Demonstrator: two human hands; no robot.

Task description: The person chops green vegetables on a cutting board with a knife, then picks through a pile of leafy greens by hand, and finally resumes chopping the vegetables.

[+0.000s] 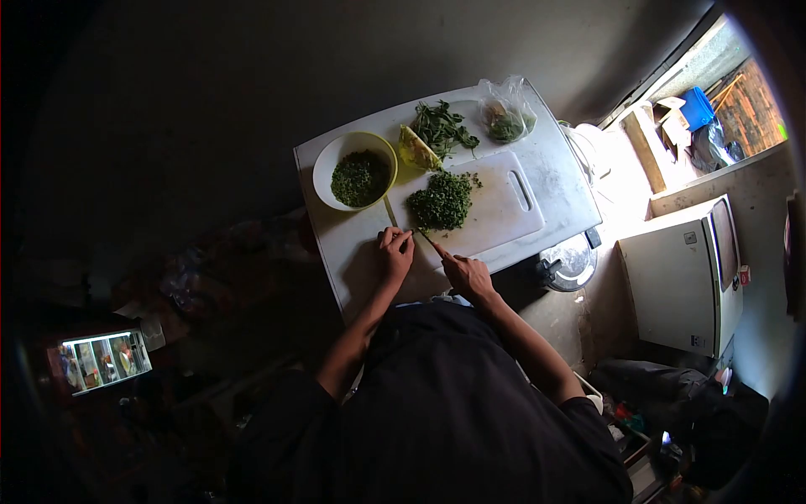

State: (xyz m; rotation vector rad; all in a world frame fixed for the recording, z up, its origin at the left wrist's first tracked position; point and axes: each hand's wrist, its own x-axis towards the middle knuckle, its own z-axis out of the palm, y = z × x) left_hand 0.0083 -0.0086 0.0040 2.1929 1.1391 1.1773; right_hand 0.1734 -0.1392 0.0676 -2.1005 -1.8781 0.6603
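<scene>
My right hand is wrapped round the handle of a knife, whose blade points up and left over the near edge of a white cutting board. Close to the blade tip, my left hand has its fingers pinched together on a small bit of leafy greens. A heap of chopped greens lies on the board just beyond both hands. To the left stands a white bowl with a yellow-green outside, partly filled with more chopped greens.
Behind the board lie a yellowish wedge-shaped piece, whole leafy sprigs and a clear plastic bag with greens inside. A lidded pot stands below the right edge of the white table. Further right is a small white fridge.
</scene>
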